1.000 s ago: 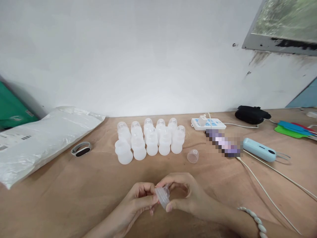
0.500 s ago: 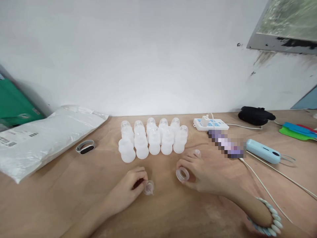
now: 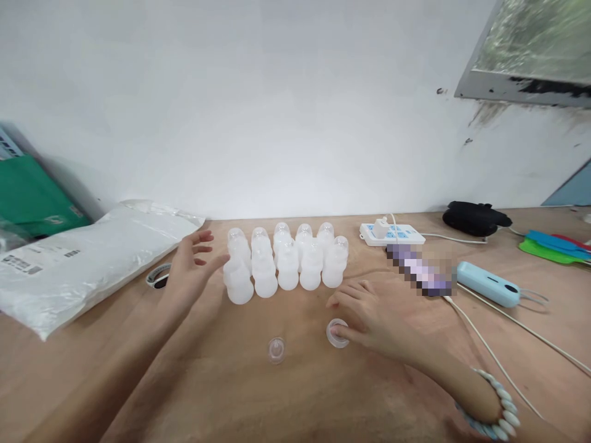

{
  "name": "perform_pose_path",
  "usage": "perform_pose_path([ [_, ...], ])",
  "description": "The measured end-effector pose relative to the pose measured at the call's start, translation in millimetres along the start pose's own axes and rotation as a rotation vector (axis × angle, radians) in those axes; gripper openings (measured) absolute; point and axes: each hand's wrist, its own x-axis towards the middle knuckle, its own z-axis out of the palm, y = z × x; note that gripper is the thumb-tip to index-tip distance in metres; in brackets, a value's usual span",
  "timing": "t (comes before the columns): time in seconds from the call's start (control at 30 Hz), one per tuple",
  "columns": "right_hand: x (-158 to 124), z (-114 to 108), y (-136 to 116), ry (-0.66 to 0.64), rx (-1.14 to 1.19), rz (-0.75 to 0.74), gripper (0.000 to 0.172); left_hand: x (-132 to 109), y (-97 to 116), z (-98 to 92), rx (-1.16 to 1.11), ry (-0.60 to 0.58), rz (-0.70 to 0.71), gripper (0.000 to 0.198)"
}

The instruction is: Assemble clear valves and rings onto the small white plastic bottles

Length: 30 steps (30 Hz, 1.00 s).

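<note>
My left hand [image 3: 196,264] is raised with its fingers spread, holding nothing, just left of the front-left milky-white baby bottle [image 3: 239,286]. That bottle stands at the end of a tight two-row group, most of them topped by clear domed caps [image 3: 281,231]. My right hand [image 3: 364,314] hovers low over the table, fingers bent and apart from the thumb. Its thumb lies over a translucent collar ring [image 3: 338,341]; whether it presses on it I cannot tell. A clear bottle nipple [image 3: 276,351] rests on the table between my hands.
Left lie a white plastic mailing bag [image 3: 106,258] and a fitness band [image 3: 157,277], partly behind my left arm. At right are a power strip [image 3: 410,234], a blurred phone [image 3: 418,271], a light-blue device [image 3: 488,284], cables and a black case [image 3: 478,218].
My left hand has let go of the nipple, leaving it on the table, and moved up and left to the bottles. The collar ring, earlier tilted in my right hand, now looks flat.
</note>
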Motion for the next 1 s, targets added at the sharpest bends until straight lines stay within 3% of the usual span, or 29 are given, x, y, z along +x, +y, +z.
perform_pose_path([
  [0.1, 0, 3, 0, 0.04, 0.018, -0.01, 0.011, 27, -3, 6.2, -0.024, -0.14, -0.045, 0.063],
  [0.23, 0, 4, 1, 0.065, 0.027, -0.023, 0.009, 36, 2, 11.9, 0.013, -0.183, 0.013, 0.04],
  [0.3, 0, 5, 1, 0.086, 0.03, -0.04, 0.009, 34, 11, 6.4, 0.037, -0.097, 0.078, 0.037],
  [0.43, 0, 4, 2, 0.163, 0.046, -0.076, 0.004, 18, 38, -16.3, 0.067, 0.227, 0.28, 0.043],
  [0.5, -1, 2, 0, 0.207, 0.083, -0.089, 0.003, 3, 50, -23.4, 0.077, 0.297, 0.419, 0.041],
  [0.53, -2, 1, -1, 0.224, 0.111, -0.087, 0.004, -7, 54, -23.5, 0.141, 0.274, 0.58, 0.037],
  [0.6, -4, 0, -6, 0.243, 0.198, -0.065, 0.006, -29, 57, -15.3, 0.235, 0.03, 0.82, 0.037],
  [0.63, -5, 0, -10, 0.238, 0.266, -0.053, 0.009, -42, 57, -7.4, 0.268, -0.094, 0.896, 0.04],
  [0.7, -8, 2, -17, 0.198, 0.442, -0.054, 0.026, -65, 53, 12.8, 0.357, -0.198, 1.031, 0.04],
  [0.77, -10, 7, -24, 0.135, 0.591, -0.07, 0.043, -84, 49, 33.4, 0.464, -0.392, 1.027, 0.039],
  [0.83, -11, 12, -30, 0.092, 0.664, -0.036, 0.04, -96, 47, 48.4, 0.488, -0.472, 1.034, 0.036],
  [0.93, -12, 18, -33, 0.125, 0.716, 0.066, 0.022, -101, 50, 55.7, 0.47, -0.496, 1.019, 0.035],
  [1.0, -12, 18, -31, 0.183, 0.734, 0.117, 0.021, -98, 54, 52.8, 0.55, -0.469, 0.946, 0.032],
])
